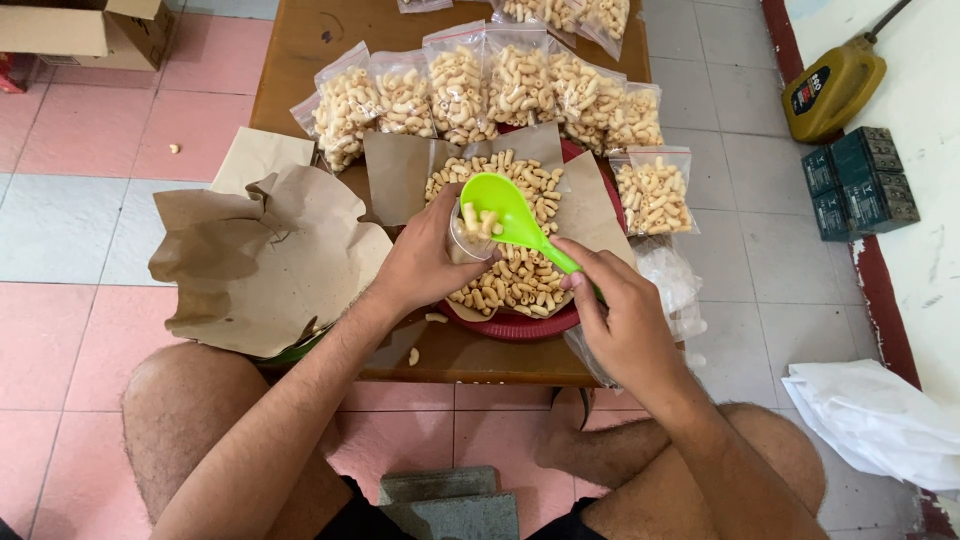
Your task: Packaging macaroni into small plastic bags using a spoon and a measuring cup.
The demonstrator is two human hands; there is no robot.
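At the left edge of the wooden table [300, 50] lies a heap of crumpled brown paper [260, 250], spilling over the near left corner, with something green just showing beneath it. Next to it comes the left hand [425, 262], curled around a small clear bag [468, 235] held over the red tray [520, 325] near the front edge of the tabletop; only a few snack pieces show at the bag's mouth. A bright green scoop [497, 205] is tipped into that opening with several pieces in its bowl, and the right hand [620, 320] grips its handle in a closed grasp, toward the front right corner.

The tray is lined with brown paper and piled with loose curled snack pieces [520, 275] — a good heap is left to be bagged. Behind it, a row of filled bags [480, 85] runs across the middle of the table, one more filled bag [655, 192] stands at the right edge beside the tray, and further bags sit at the far edge. So a fair share looks packed, judging by these, while the bag in hand seems barely started. A bunch of empty clear bags [670, 285] lies just right of the tray.

The left hand covers most of the bag, so its fill level is hard to tell. The bags at the far edge are cut off by the frame, and the scoop's handle end is hidden in the right fist.
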